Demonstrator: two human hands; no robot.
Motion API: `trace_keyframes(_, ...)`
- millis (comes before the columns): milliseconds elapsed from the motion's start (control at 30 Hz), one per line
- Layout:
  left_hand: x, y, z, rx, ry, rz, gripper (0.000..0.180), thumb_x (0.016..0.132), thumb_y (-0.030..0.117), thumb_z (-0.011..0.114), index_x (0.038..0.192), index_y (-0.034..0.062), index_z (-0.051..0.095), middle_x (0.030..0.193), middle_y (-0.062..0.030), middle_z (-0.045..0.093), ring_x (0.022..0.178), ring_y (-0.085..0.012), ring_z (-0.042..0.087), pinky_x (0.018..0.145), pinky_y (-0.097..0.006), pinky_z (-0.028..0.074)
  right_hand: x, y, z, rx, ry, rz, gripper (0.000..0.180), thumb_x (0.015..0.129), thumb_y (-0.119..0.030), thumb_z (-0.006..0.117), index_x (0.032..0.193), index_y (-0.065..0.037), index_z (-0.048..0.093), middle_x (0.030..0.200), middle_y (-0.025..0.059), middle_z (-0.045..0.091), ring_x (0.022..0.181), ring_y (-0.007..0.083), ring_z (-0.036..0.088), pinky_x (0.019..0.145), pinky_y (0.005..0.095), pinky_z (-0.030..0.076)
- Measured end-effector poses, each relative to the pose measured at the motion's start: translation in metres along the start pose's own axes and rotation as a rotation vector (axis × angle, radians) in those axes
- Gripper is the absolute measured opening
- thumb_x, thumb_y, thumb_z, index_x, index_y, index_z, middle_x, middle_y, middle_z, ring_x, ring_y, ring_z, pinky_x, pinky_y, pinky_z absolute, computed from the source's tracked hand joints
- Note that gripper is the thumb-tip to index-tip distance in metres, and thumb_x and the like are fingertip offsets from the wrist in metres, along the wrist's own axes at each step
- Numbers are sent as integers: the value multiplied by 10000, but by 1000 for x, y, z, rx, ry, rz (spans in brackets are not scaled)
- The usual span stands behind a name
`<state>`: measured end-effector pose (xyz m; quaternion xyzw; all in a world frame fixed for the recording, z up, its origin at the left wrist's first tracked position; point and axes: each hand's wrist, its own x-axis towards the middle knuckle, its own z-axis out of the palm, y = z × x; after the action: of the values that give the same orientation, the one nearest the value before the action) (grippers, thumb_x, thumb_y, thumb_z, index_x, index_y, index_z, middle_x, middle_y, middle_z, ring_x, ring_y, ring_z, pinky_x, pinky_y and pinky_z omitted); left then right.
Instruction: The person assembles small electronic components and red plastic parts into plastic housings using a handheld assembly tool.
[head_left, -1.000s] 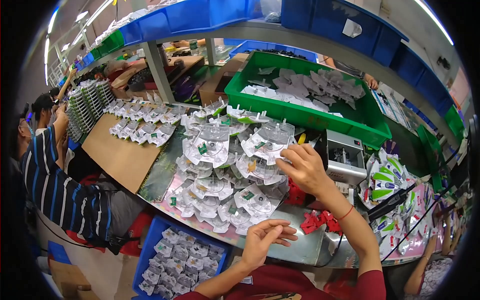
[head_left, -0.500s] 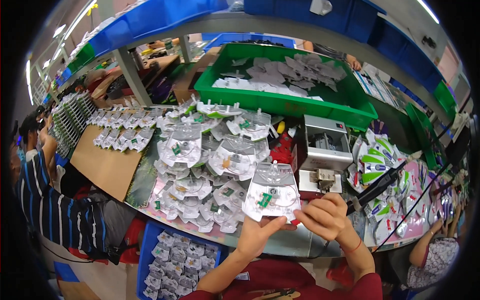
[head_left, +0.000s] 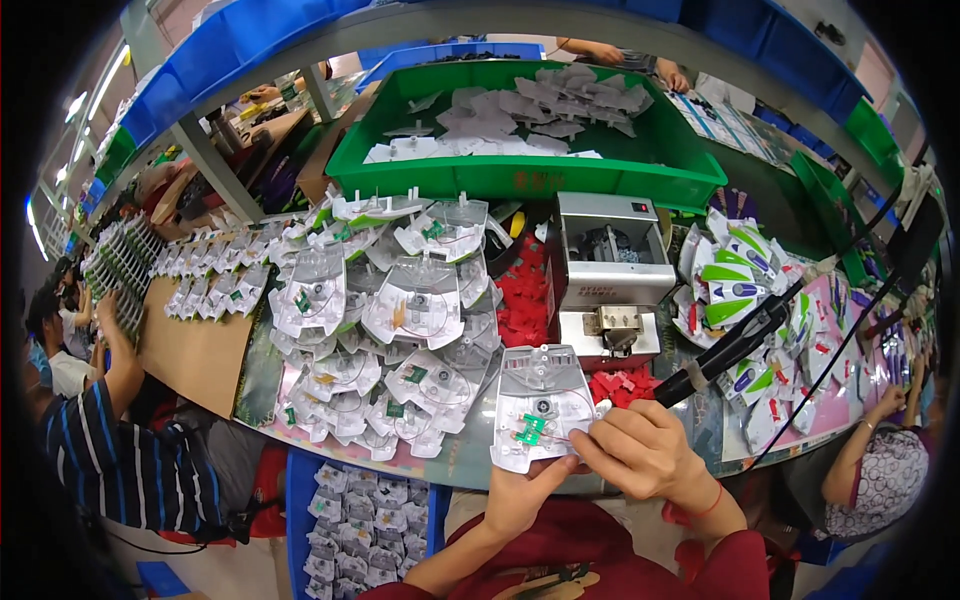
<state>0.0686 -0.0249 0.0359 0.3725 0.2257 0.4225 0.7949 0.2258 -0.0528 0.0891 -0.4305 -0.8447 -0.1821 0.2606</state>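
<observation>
My left hand [head_left: 518, 500] grips the near edge of a white plastic housing [head_left: 512, 425], which is tilted up towards me. It has a clear ribbed upper part, a small green circuit board [head_left: 530, 430] and a thin wire. My right hand [head_left: 645, 450] is closed in a pinch at the housing's right edge. Its fingertips hide whatever lies between them. Left of the hands, similar housings [head_left: 415, 305] are heaped on the bench. Just beyond the hands stands a silver screw feeder [head_left: 615, 285] with small red parts [head_left: 525, 305] beside it.
A black rod-shaped tool [head_left: 730, 350] slants in beside my right hand. White, green and purple shells [head_left: 745, 275] pile up on the right. Behind stands a green bin [head_left: 540, 172] of pale parts. A blue crate [head_left: 432, 510] sits below left. People work on both sides.
The view has swung right. The held housing has come nearer to me and further right against the screw feeder. My right fingers have moved slightly inward over its edge.
</observation>
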Motion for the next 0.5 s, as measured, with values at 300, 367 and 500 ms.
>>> trace_keyframes(300, -8, -3, -4, -32, 54, -58, 371, 771, -84, 554, 1122, -33, 444, 1043, -118, 549, 911, -174, 568, 779, -313, 507, -3, -5, 9, 151, 133, 116, 244, 626, -125, 623, 859, -52, 631, 789, 20, 589, 668, 151, 542, 596, 279, 399)
trace_keyframes(367, -12, -11, -11, -10, 90, -62, 364, 772, -78, 553, 1116, -14, 454, 1034, -102, 554, 871, -160, 576, 722, -285, 512, -5, -7, 12, 179, 156, 136, 217, 634, -119, 619, 840, -53, 627, 784, 24, 593, 686, 146, 549, 597, 270, 396)
trace_keyframes(500, -16, -15, -13, -201, 190, -147, 341, 778, -63, 547, 1103, 4, 468, 1020, -88, 558, 845, -157, 577, 685, -273, 499, -12, -9, 17, 213, 171, 111, 150, 658, -112, 605, 801, -70, 619, 783, 18, 606, 703, 126, 560, 621, 256, 381)
